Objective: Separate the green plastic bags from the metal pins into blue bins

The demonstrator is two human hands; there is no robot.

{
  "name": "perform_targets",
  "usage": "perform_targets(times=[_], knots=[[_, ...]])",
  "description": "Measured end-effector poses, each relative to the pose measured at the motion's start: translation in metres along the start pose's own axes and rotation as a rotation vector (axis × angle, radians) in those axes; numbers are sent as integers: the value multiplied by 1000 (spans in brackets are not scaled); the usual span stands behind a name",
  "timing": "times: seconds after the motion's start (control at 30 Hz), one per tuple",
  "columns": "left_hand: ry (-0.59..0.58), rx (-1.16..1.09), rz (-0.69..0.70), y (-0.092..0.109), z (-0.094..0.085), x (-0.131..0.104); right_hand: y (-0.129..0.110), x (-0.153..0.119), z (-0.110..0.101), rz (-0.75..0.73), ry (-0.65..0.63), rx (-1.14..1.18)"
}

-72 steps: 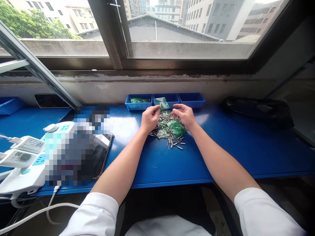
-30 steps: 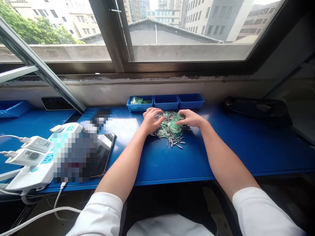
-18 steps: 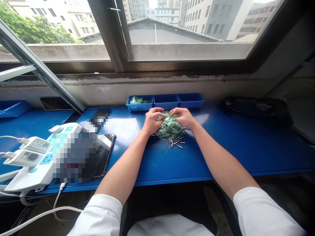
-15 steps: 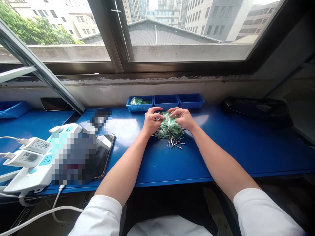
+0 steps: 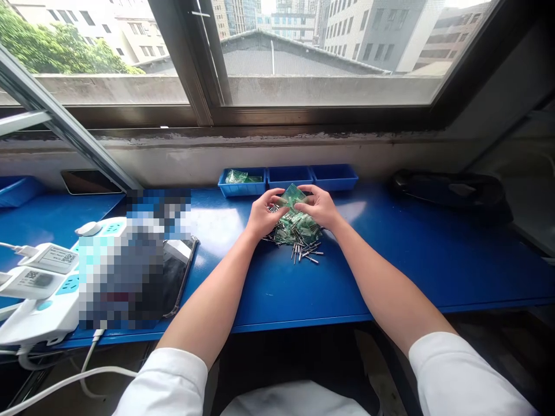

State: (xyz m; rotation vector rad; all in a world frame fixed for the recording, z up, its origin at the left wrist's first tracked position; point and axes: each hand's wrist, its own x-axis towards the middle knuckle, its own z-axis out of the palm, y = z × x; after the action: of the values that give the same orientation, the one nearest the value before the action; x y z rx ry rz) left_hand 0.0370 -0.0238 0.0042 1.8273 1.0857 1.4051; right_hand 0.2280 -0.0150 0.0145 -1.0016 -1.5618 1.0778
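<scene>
Between my two hands a small clear bag with a green tint is held up above a pile. My left hand pinches its left side with thumb and fingers. On the right side my right hand grips it the same way. Beneath them lies a heap of green-tinted bags, mixed with thin metal rods that spill out toward the front. Part of the heap is hidden behind my hands.
Three joined blue bins stand behind: the left bin has green bags in it, beside the middle bin and right bin. A power strip and tablet lie left, a black case right.
A bag now shows raised and spread between my hands, where the fingers were low over the heap before. The whole view has shifted slightly.
</scene>
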Motion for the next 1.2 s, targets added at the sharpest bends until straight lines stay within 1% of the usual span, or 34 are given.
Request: perform_targets(times=[0.13, 0.27, 0.4, 0.5, 0.57, 0.63, 0.73, 0.8, 0.87, 0.97, 1.03, 1.13, 1.2], knots=[[-55, -75, -25, 1, -1, 0, -3, -2, 0, 43, -2, 2], [-83, -37, -31, 1, -2, 0, -2, -2, 1, 38, 11, -33], [-85, 21, -18, 1, -3, 1, 0, 0, 1, 21, 69, -8], [-43, 77, 0, -1, -5, 4, 1, 1, 0, 7, 108, 8], [4, 110, 1, -6, -9, 7, 3, 2, -2, -6, 127, -50], [52, 100, -35, -16, -15, 11, 4, 2, -5, -22, 137, -137], [145, 23, -109, -35, -26, 19, 4, 0, -7, -49, 129, -249], [213, -81, -143, -46, -32, 25, 3, -1, -7, -62, 114, -321], [220, -195, -184, -52, -37, 29, 1, -2, -6, -70, 96, -393], [149, -341, -258, -52, -41, 32, -2, -4, -5, -77, 60, -479], [121, -388, -259, -48, -41, 31, -3, -5, -5, -85, 43, -514], [160, -356, -203, -42, -40, 29, -2, -5, -6, -107, 41, -545], [197, -307, -195, -40, -38, 28, -1, -5, -8, -121, 30, -556]])
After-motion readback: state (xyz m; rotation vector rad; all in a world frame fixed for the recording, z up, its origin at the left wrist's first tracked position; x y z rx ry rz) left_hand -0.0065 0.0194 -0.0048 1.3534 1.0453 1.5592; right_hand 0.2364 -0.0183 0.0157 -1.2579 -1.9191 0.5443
